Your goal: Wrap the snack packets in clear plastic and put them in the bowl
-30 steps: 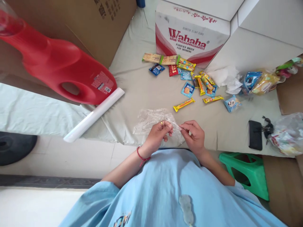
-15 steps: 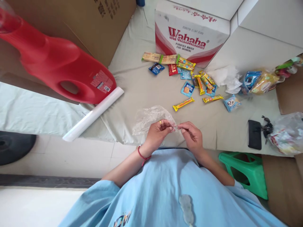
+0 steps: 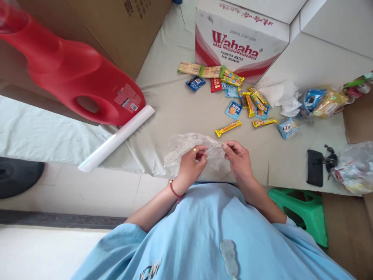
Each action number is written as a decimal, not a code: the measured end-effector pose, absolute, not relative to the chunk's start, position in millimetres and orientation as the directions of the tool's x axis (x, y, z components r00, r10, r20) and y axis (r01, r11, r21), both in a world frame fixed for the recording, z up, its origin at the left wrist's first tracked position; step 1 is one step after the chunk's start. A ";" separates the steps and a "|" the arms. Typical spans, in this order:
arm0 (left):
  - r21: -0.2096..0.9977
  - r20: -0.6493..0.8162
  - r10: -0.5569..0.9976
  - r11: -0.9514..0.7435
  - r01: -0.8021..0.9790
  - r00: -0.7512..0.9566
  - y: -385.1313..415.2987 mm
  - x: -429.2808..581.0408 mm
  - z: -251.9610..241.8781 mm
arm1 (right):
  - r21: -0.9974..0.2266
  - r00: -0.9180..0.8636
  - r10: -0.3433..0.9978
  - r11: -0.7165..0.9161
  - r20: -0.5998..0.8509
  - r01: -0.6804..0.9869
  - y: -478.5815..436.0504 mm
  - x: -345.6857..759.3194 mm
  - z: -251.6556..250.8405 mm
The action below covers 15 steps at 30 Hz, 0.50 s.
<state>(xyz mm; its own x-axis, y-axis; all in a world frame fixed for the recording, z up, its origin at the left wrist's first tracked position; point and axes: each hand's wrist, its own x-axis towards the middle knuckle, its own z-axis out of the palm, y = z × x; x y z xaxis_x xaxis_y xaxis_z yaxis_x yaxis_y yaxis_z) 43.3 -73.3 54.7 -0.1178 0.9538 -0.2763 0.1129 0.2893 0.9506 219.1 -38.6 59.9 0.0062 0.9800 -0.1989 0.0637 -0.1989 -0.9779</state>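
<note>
A crumpled clear plastic bag (image 3: 186,146) lies on the cloth-covered surface just in front of me. My left hand (image 3: 190,165), with a ring and a red wrist string, pinches the bag's near edge. My right hand (image 3: 237,159) pinches the same edge a little to the right, fingers curled. Beyond the bag lie several small snack packets (image 3: 233,111) and a yellow snack bar (image 3: 229,128).
A big red jug (image 3: 72,77) and a white roll (image 3: 116,138) lie at the left by a brown carton (image 3: 122,31). A Wahaha box (image 3: 236,48) stands at the back. A black phone (image 3: 314,168), filled bags (image 3: 352,167) and a green stool (image 3: 303,212) are at the right.
Both hands have moved slightly up and apart, drawing the bag's edge open between them. The view has shifted a little.
</note>
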 end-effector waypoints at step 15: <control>0.984 -0.104 0.980 0.126 0.127 -0.170 -93.3 10.3 48.1 | -0.929 -0.272 0.936 -0.122 -0.225 0.349 -33.7 278.4 48.9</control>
<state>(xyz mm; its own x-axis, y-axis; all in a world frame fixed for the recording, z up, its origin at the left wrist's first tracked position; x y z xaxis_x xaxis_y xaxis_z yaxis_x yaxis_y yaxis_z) 10.3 -93.3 48.1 -0.1700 0.9799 -0.1039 0.1267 0.1263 0.9839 278.4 -33.7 48.9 -0.2724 0.9355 -0.2250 0.3487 -0.1219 -0.9293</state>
